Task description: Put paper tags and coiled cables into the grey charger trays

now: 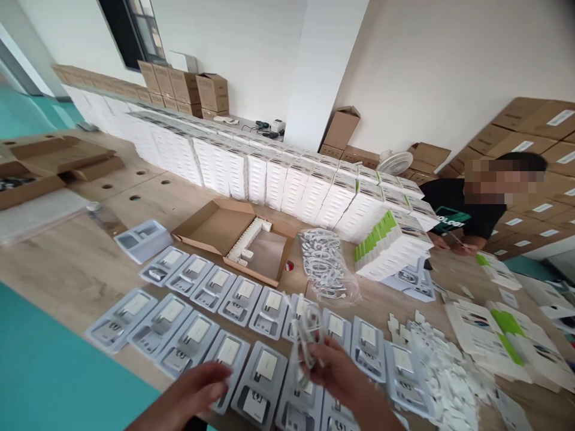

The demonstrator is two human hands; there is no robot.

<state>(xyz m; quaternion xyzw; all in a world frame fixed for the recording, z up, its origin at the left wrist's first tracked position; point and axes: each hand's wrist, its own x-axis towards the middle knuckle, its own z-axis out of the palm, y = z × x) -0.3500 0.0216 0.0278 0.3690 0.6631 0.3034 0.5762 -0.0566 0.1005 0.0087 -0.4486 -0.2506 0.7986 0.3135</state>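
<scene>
Fingers of your right hand [336,365] grasp white cables [309,328] above the trays [277,395]; your left hand [203,384] is released, fingers loosely parted.
You look to be at the step of sharing out the cables, bringing the held loops over the two rows; the next move likely calls for parting one coil neatly and lowering it without snagging a tray rim, though blur hides how many you hold. The bag of cables [324,263] lies beyond the far row, right of the open carton [211,230]. The near-left trays sit close to the tabletop [67,260] edge, so mind your left sleeve side there; your widest room is far left, while loose white pieces [451,374] crowd the right.
</scene>
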